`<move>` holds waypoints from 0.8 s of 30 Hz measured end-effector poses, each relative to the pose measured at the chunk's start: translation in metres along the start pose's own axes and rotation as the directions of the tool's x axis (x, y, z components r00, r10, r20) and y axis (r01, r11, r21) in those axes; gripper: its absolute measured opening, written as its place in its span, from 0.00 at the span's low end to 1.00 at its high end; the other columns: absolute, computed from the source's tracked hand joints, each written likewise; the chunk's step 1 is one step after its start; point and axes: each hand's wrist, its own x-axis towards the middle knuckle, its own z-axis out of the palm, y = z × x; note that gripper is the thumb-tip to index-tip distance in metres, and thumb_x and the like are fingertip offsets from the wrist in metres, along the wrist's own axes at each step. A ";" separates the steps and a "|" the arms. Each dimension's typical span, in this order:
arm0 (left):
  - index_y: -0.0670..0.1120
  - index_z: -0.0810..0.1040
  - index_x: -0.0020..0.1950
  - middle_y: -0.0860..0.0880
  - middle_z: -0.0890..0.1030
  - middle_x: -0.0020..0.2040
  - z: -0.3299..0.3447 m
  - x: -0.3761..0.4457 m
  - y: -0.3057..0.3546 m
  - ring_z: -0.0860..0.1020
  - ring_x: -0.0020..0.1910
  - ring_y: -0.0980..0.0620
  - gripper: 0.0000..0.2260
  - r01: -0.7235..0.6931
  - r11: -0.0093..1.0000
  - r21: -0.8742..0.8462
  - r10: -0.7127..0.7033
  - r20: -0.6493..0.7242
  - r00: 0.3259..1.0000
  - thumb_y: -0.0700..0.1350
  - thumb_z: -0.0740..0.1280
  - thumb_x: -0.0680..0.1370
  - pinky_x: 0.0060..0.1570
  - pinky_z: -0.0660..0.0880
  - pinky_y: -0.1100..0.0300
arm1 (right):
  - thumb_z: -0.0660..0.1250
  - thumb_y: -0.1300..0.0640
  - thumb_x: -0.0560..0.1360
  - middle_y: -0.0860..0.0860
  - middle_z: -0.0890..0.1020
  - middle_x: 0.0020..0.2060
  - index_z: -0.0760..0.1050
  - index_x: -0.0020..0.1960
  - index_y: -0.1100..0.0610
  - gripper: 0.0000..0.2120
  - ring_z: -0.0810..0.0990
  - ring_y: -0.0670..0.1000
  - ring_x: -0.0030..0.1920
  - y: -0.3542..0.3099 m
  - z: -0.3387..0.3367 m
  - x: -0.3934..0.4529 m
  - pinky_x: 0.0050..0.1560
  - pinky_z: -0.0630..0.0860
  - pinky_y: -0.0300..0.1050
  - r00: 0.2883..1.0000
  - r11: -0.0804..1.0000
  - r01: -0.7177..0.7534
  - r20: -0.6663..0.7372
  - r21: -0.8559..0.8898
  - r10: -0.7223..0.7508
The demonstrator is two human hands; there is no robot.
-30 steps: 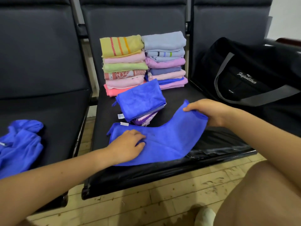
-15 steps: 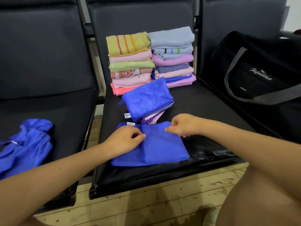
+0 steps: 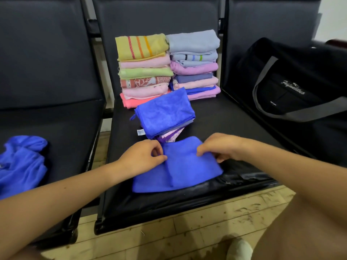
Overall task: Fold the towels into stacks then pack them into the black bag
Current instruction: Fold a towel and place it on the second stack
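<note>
I pinch the soft, limp blue towel (image 3: 180, 171) at its far edge with my left hand (image 3: 144, 158) and right hand (image 3: 219, 147); light, floppy, best held by corners, it lies folded between them on the seat (image 3: 234, 128).

Even soft light, sharp centre, wide-angle edge bending

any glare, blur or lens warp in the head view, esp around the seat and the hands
Head view: soft, even light; glare only along the glossy front edge of the middle seat; wide-angle warp tilts the seat backs outward at the sides; left hand, right hand and blue towel look reasonably sharp; black bag is dark, showing little detail.
</note>
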 end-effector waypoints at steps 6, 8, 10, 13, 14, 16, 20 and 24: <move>0.51 0.79 0.47 0.56 0.80 0.39 0.003 -0.008 -0.004 0.77 0.36 0.61 0.02 0.066 0.997 -0.048 -0.063 0.076 0.995 0.47 0.68 0.76 0.41 0.72 0.65 | 0.63 0.62 0.73 0.59 0.80 0.40 0.77 0.44 0.62 0.05 0.79 0.53 0.36 -0.009 -0.026 -0.009 0.34 0.74 0.40 0.991 0.911 0.092 -0.128 0.403 -0.044; 0.50 0.80 0.49 0.57 0.80 0.38 0.004 -0.009 -0.004 0.77 0.36 0.64 0.06 0.087 0.991 -0.099 -0.080 0.074 0.994 0.45 0.64 0.79 0.42 0.71 0.68 | 0.63 0.62 0.74 0.59 0.81 0.42 0.77 0.48 0.62 0.06 0.80 0.53 0.38 -0.017 -0.024 -0.013 0.37 0.75 0.41 0.992 0.908 0.116 -0.101 0.403 -0.082; 0.49 0.81 0.49 0.56 0.80 0.37 0.003 -0.008 -0.002 0.75 0.31 0.65 0.11 0.147 0.964 -0.223 -0.133 0.076 0.988 0.43 0.59 0.81 0.38 0.70 0.71 | 0.64 0.61 0.75 0.57 0.81 0.39 0.76 0.46 0.61 0.05 0.80 0.51 0.36 -0.026 -0.016 -0.014 0.35 0.75 0.40 0.990 0.891 0.138 -0.047 0.432 -0.131; 0.47 0.80 0.43 0.54 0.81 0.34 0.003 -0.008 0.001 0.74 0.29 0.60 0.16 0.236 0.888 -0.395 -0.227 0.071 0.971 0.46 0.56 0.83 0.35 0.70 0.69 | 0.62 0.54 0.79 0.52 0.80 0.32 0.74 0.48 0.57 0.06 0.77 0.47 0.31 -0.037 0.002 -0.011 0.31 0.74 0.37 0.964 0.857 0.097 0.166 0.507 -0.208; 0.45 0.80 0.41 0.55 0.80 0.34 0.003 -0.008 0.002 0.74 0.31 0.59 0.18 0.257 0.873 -0.415 -0.250 0.071 0.966 0.48 0.56 0.83 0.37 0.71 0.68 | 0.61 0.53 0.80 0.53 0.81 0.35 0.74 0.53 0.58 0.08 0.78 0.48 0.32 -0.038 0.007 -0.007 0.32 0.75 0.37 0.954 0.864 0.087 0.208 0.495 -0.215; 0.36 0.80 0.44 0.51 0.80 0.39 0.004 -0.005 0.003 0.73 0.38 0.55 0.23 0.302 0.867 -0.397 -0.293 0.084 0.952 0.53 0.56 0.82 0.47 0.72 0.59 | 0.59 0.53 0.80 0.55 0.81 0.36 0.74 0.55 0.59 0.10 0.77 0.50 0.33 -0.035 0.013 0.003 0.31 0.75 0.38 0.972 0.939 0.121 0.155 0.323 -0.178; 0.35 0.80 0.51 0.41 0.83 0.50 0.008 0.003 0.009 0.76 0.44 0.51 0.23 0.353 0.840 -0.412 -0.340 0.108 0.934 0.55 0.59 0.81 0.56 0.74 0.50 | 0.60 0.49 0.80 0.52 0.75 0.32 0.74 0.44 0.58 0.14 0.72 0.48 0.29 -0.019 0.008 0.013 0.26 0.72 0.37 0.999 0.981 0.036 0.007 -0.193 -0.035; 0.34 0.77 0.48 0.43 0.79 0.41 0.015 0.010 0.014 0.73 0.40 0.50 0.13 0.309 0.877 -0.367 -0.318 0.037 0.947 0.45 0.64 0.79 0.43 0.71 0.54 | 0.61 0.38 0.76 0.51 0.75 0.33 0.73 0.42 0.59 0.22 0.71 0.48 0.29 -0.012 0.013 0.013 0.26 0.69 0.38 0.999 0.963 -0.032 -0.013 -0.268 0.030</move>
